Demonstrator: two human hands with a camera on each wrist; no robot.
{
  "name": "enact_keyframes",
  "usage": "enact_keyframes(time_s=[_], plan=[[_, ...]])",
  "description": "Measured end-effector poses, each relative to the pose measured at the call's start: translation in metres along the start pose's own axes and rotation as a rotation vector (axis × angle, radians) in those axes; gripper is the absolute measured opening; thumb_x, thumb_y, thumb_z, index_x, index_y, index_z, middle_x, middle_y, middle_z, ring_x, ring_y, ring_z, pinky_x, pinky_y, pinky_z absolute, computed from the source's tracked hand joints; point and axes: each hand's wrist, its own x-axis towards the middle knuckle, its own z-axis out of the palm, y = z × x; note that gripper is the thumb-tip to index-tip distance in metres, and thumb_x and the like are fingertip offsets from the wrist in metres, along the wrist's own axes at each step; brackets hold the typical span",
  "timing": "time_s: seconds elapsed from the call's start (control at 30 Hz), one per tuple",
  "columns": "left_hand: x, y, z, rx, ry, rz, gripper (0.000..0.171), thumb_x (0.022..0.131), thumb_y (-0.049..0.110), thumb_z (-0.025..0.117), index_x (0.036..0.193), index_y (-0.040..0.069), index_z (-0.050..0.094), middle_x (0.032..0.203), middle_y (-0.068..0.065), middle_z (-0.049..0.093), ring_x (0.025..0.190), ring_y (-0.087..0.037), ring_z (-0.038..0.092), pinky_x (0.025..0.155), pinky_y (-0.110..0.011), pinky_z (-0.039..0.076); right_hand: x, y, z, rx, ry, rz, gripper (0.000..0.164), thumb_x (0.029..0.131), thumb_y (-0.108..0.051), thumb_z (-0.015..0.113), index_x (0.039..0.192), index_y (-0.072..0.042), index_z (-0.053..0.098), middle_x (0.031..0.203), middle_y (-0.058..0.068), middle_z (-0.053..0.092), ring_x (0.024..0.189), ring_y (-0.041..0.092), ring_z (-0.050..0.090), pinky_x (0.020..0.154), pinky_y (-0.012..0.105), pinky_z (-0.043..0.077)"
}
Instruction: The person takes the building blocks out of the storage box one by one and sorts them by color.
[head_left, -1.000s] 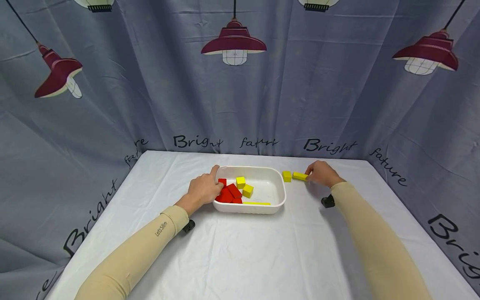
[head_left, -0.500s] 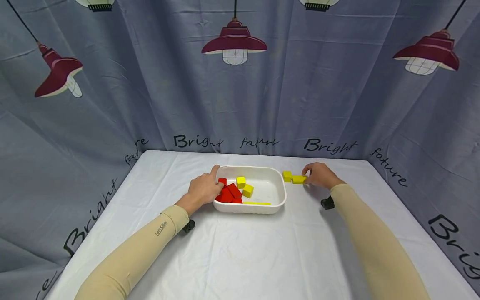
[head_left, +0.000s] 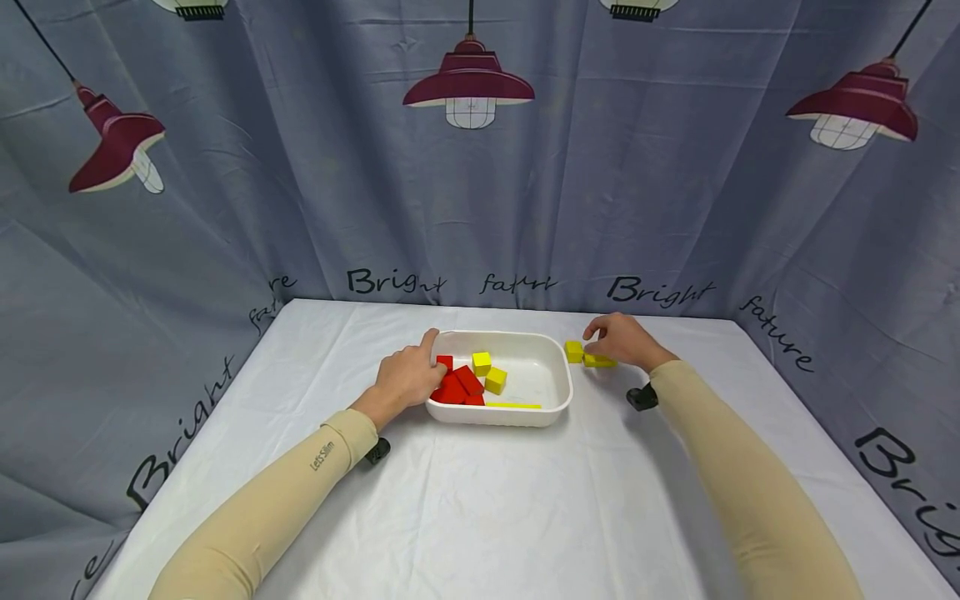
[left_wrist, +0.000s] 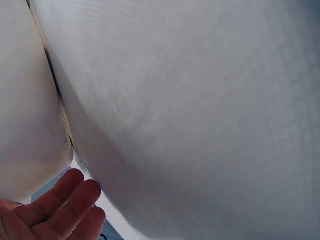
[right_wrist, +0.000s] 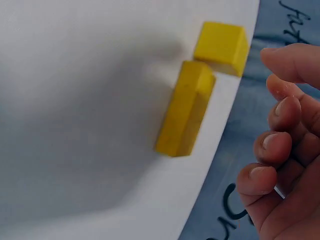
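Observation:
My left hand (head_left: 405,377) holds the left end of a white tray (head_left: 551,419), its thumb reaching over the rim. In the left wrist view several of its fingertips (left_wrist: 67,207) show beside the tray's wall. Red blocks (head_left: 465,382) lie at the tray's left, with two yellow cubes (head_left: 495,381) and a thin yellow piece (head_left: 517,406) to their right. On the cloth right of the tray are a yellow cube (right_wrist: 220,47) and a longer yellow block (right_wrist: 185,110), nearly end to end. My right hand (head_left: 626,339) hovers over them, fingers loosely bent and holding nothing.
A white cloth (head_left: 480,517) covers the table. Behind it and at both sides hangs a grey-blue curtain (head_left: 645,192) printed with red lamps and lettering. A small black device (head_left: 642,397) sits at the right wrist.
My right hand has let go of the long yellow block, which lies lower and closer to the yellow cube, and has moved left above them. The left hand and tray stay put.

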Motion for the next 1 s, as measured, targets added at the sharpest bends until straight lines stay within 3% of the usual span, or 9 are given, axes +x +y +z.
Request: enact_keyframes(time_s=[0.2, 0.4, 0.6, 1.0], plan=[[-0.001, -0.001, 0.0, -0.002, -0.001, -0.001, 0.068, 0.096, 0.038, 0.049, 0.158, 0.018, 0.027, 0.094, -0.006, 0.069, 0.082, -0.026, 0.064, 0.076, -0.044, 0.055, -0.003, -0.019, -0.004, 0.049, 0.017, -0.023, 0.029, 0.088, -0.021, 0.075, 0.112, -0.005, 0.072, 0.085, 0.009, 0.061, 0.075, 0.024, 0.051, 0.064, 0.031, 0.042], [-0.001, 0.0, -0.001, -0.01, -0.002, -0.003, 0.068, 0.096, 0.038, 0.048, 0.158, 0.018, 0.027, 0.087, -0.004, 0.067, 0.079, -0.025, 0.063, 0.076, -0.042, 0.055, -0.005, -0.037, -0.006, 0.081, 0.013, -0.059, 0.031, 0.087, -0.021, 0.075, 0.113, -0.004, 0.072, 0.079, 0.007, 0.059, 0.07, 0.023, 0.051, 0.061, 0.031, 0.041], [-0.001, 0.002, 0.0, -0.006, 0.004, -0.003, 0.067, 0.097, 0.037, 0.049, 0.157, 0.019, 0.028, 0.091, -0.005, 0.068, 0.08, -0.026, 0.063, 0.076, -0.043, 0.055, -0.005, -0.051, -0.007, 0.08, 0.016, -0.093, 0.026, 0.087, -0.022, 0.076, 0.109, -0.008, 0.073, 0.078, 0.007, 0.059, 0.069, 0.022, 0.052, 0.06, 0.03, 0.042], [-0.002, 0.002, -0.001, -0.009, -0.002, -0.014, 0.068, 0.097, 0.037, 0.048, 0.158, 0.02, 0.026, 0.092, -0.006, 0.068, 0.083, -0.027, 0.064, 0.078, -0.044, 0.054, -0.005, -0.083, -0.004, 0.101, -0.053, -0.146, 0.024, 0.087, -0.021, 0.077, 0.108, -0.01, 0.074, 0.084, 0.008, 0.061, 0.076, 0.023, 0.052, 0.063, 0.029, 0.044]])
